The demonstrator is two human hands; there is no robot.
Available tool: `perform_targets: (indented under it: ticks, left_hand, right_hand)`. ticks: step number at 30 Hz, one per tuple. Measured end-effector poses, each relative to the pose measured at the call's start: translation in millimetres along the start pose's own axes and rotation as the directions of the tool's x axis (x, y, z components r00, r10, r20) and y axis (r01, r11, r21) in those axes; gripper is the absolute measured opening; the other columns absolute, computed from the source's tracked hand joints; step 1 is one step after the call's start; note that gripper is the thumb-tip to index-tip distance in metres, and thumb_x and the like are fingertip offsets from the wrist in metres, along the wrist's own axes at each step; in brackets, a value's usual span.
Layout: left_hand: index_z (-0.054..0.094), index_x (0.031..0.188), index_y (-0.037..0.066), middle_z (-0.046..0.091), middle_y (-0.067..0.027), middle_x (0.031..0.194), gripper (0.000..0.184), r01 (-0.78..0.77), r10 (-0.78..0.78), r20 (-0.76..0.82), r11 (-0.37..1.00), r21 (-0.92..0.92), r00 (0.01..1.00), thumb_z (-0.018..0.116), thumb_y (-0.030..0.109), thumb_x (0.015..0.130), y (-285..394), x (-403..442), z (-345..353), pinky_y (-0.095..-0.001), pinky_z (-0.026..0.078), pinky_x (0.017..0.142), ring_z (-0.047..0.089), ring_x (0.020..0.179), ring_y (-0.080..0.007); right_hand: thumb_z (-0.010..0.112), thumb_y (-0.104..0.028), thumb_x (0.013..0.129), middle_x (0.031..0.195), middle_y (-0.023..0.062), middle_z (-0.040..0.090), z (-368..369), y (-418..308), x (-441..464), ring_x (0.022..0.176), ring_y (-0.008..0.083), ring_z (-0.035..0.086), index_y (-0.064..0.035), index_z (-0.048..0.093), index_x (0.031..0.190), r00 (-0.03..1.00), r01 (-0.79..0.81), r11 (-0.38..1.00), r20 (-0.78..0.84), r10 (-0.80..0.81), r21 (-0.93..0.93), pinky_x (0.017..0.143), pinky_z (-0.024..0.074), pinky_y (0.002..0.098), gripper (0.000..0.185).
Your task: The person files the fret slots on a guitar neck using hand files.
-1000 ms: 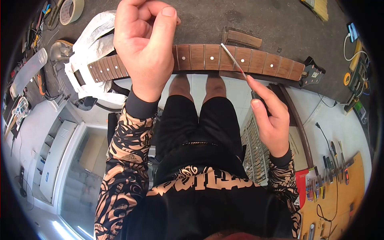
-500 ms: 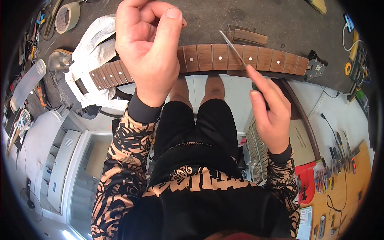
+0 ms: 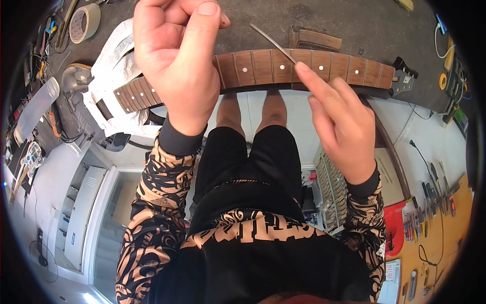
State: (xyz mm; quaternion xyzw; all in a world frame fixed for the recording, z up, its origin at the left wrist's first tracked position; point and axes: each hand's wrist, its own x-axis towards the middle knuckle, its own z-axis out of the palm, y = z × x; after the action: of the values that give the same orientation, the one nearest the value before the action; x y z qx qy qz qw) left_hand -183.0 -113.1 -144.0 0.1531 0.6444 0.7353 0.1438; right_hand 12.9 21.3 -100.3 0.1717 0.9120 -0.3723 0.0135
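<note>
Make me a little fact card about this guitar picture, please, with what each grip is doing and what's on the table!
Guitar neck: brown, with white dots
Right end: dark headstock
Other end: white covering around it
Left grip: raised, fingers curled; can't tell if it holds anything
Right grip: holding a thin metal tool slanting across the neck; touching unclear
On the table: wooden block, tape roll

A guitar workshop: a fretted neck (image 3: 258, 72) and a tape roll (image 3: 93, 24) at a scuffed table (image 3: 268, 12), hand tools (image 3: 434, 172) lining a wooden board (image 3: 448, 230), and, near the dim left edge, seemingly pliers (image 3: 52, 25).
</note>
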Motion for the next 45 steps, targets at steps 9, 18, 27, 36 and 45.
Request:
perform_targets:
  ticks: [9,18,27,36,45]
  left_hand:
    - [0.053,0.14,-0.011,0.071,-0.0121,0.096,0.041,-0.105,0.089,0.1,0.982,0.158,0.991,0.064,0.0,0.102,-4,6,-52,-0.0296,0.052,0.089,0.065,0.089,-0.0155]
    - [0.053,0.14,-0.011,0.071,-0.012,0.097,0.043,-0.085,0.074,0.087,0.988,0.131,0.993,0.065,0.0,0.101,-7,8,-54,-0.03,0.051,0.09,0.065,0.089,-0.0159]
    - [0.051,0.141,-0.013,0.071,-0.0123,0.096,0.044,-0.072,0.064,0.089,0.993,0.09,0.994,0.065,-0.001,0.1,-8,7,-59,-0.031,0.051,0.089,0.064,0.089,-0.0162]
    - [0.051,0.142,-0.006,0.059,-0.0014,0.089,0.044,-0.032,0.031,0.004,0.993,0.113,0.999,0.067,0.007,0.103,0,3,-41,-0.0211,0.043,0.077,0.054,0.082,-0.0088]
    - [0.051,0.142,-0.006,0.059,-0.0012,0.088,0.043,0.014,-0.014,0.001,0.995,0.096,1.0,0.066,0.004,0.103,2,6,-47,-0.021,0.043,0.077,0.055,0.082,-0.0088]
  right_hand:
    - [0.065,0.006,0.095,0.091,0.0078,0.065,10,2,-26,0.069,0.0162,0.058,-0.0079,0.068,0.144,0.989,-0.133,0.914,-0.016,0.15,0.382,0.062,0.0488,0.0307,0.051]
    - [0.067,0.008,0.093,0.093,0.0105,0.065,-4,-25,5,0.075,0.0191,0.064,-0.0082,0.068,0.146,0.987,-0.072,0.997,0.145,0.072,-0.004,0.071,0.0517,0.0303,0.055]
    - [0.061,0.002,0.103,0.146,0.0162,0.068,-2,-5,-37,0.124,0.0236,0.068,0.0029,0.066,0.142,0.946,-0.319,0.829,0.106,0.305,0.46,0.106,0.0495,0.033,0.04]
    - [0.064,0.009,0.094,0.107,0.0095,0.074,-7,-24,10,0.081,0.015,0.062,-0.0014,0.067,0.144,0.971,-0.128,0.991,0.198,0.131,-0.026,0.076,0.0517,0.0317,0.051]
    - [0.066,0.005,0.095,0.095,0.0106,0.067,15,-12,-13,0.073,0.0182,0.063,-0.0065,0.069,0.142,0.989,-0.146,0.903,0.026,0.148,0.404,0.067,0.0507,0.0308,0.048]
